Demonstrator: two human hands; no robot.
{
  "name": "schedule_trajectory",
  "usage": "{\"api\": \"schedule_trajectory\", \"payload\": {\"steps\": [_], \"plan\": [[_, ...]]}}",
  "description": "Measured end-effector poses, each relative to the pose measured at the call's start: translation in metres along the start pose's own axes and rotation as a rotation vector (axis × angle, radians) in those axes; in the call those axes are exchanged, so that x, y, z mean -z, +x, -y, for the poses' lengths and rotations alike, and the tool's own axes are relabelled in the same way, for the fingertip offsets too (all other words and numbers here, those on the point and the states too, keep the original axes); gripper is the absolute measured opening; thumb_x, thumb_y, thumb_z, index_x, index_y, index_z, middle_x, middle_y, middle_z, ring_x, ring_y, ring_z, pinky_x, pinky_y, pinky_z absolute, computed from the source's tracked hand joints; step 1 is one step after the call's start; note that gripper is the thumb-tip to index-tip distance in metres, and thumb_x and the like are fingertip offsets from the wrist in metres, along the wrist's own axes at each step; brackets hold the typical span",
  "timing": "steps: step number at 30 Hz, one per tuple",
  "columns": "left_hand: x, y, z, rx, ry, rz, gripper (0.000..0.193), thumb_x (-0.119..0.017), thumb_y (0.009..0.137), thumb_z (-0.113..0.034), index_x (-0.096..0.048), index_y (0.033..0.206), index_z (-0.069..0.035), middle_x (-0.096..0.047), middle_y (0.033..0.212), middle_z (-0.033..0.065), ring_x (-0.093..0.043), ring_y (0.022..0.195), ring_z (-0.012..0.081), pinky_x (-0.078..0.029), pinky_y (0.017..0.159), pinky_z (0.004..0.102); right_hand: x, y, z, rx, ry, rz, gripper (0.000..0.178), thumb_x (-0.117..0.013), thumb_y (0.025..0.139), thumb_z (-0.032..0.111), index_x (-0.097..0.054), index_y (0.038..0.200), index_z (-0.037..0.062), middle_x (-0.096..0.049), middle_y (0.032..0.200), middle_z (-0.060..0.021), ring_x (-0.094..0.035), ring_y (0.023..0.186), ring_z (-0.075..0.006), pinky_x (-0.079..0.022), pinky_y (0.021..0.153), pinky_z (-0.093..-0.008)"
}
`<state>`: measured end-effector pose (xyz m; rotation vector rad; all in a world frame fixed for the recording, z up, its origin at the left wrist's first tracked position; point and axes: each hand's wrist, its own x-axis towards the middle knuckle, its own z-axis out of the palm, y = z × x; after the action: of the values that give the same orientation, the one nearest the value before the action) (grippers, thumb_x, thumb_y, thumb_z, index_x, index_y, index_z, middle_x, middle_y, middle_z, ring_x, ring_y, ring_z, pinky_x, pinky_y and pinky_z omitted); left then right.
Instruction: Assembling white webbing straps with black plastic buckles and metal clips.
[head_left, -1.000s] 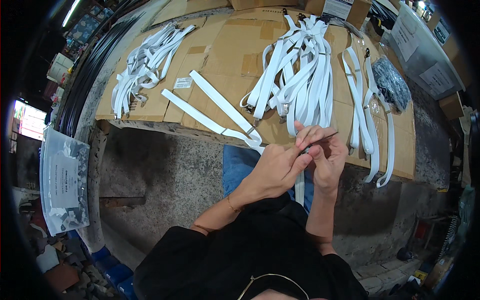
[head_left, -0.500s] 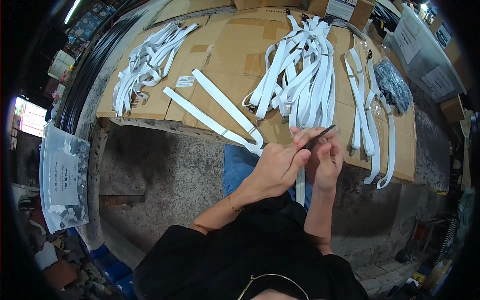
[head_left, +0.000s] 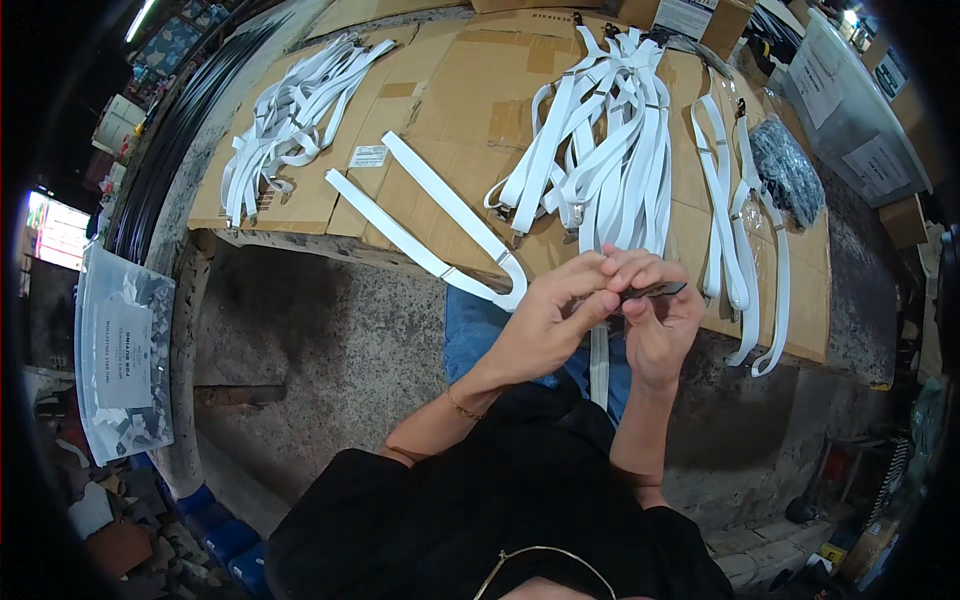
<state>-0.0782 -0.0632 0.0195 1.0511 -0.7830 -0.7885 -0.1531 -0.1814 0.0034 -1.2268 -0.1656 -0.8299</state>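
Observation:
Just past the table's near edge, my left hand point(head_left: 567, 312) and my right hand point(head_left: 660, 318) meet with fingers pinched together. Between them is a small dark flat piece point(head_left: 655, 291); its kind is hard to make out. One pair of white suspenders point(head_left: 400, 228) spreads its two straps up the table and runs in under my left hand. A white strap end point(head_left: 599, 365) hangs below the hands over my lap. Just beyond my fingers lies a big bundle of white suspenders point(head_left: 612, 150) with metal adjusters.
Cardboard point(head_left: 465, 100) covers the table. A heap of white straps point(head_left: 295, 120) lies at far left, looser suspenders point(head_left: 722, 200) to the right beside a plastic bag of dark parts point(head_left: 787, 172). A clear bin point(head_left: 850, 110) stands far right; another clear bin point(head_left: 125, 350) sits at left.
The dark piece has swung from a steep slant to nearly level between my fingers. My right hand has turned slightly and closed in round it.

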Motion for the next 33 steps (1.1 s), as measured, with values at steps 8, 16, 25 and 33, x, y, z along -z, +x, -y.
{"api": "schedule_trajectory", "payload": {"steps": [8,16,25,33], "plan": [[-0.007,0.000,0.016,-0.129,0.081,-0.057,0.022,-0.052,0.092,-0.015,-0.056,0.101,0.004,-0.051,0.102,0.0072,-0.048,0.102,0.0160,-0.030,0.098,0.0294,-0.008,-0.002,-0.014,0.002,0.355,-0.099,0.015,-0.068,0.076,0.006,-0.055,0.084,0.0040,-0.059,0.079,-0.0078,-0.055,0.088,-0.0218,-0.032,0.101,-0.0484],[0.002,-0.006,0.024,-0.160,0.003,0.007,0.022,-0.052,0.092,-0.016,-0.056,0.104,0.003,-0.048,0.106,0.0059,-0.046,0.103,0.0152,-0.032,0.095,0.0282,-0.007,-0.006,-0.027,0.034,0.446,-0.053,0.015,-0.071,0.074,0.006,-0.058,0.082,0.0058,-0.060,0.080,-0.0066,-0.055,0.086,-0.0208,-0.032,0.102,-0.0473],[0.011,0.004,0.017,0.321,-0.266,0.097,0.027,-0.050,0.093,-0.022,-0.057,0.102,0.003,-0.055,0.092,0.0069,-0.052,0.078,0.0114,-0.041,0.069,0.0242,0.006,0.000,-0.009,-0.254,0.204,-0.285,0.013,-0.066,0.081,0.009,-0.058,0.087,0.0021,-0.062,0.078,-0.0072,-0.053,0.063,-0.0118,-0.049,0.072,-0.0316],[0.006,0.006,0.018,0.395,-0.652,0.083,0.035,-0.042,0.095,-0.029,-0.056,0.095,0.003,-0.055,0.082,0.0071,-0.051,0.067,0.0134,-0.042,0.060,0.0261,-0.006,0.010,0.005,-0.565,0.053,-0.372,0.012,-0.062,0.085,0.009,-0.057,0.083,-0.0022,-0.061,0.075,-0.0071,-0.044,0.039,-0.0041,-0.040,0.032,-0.0212]]}}
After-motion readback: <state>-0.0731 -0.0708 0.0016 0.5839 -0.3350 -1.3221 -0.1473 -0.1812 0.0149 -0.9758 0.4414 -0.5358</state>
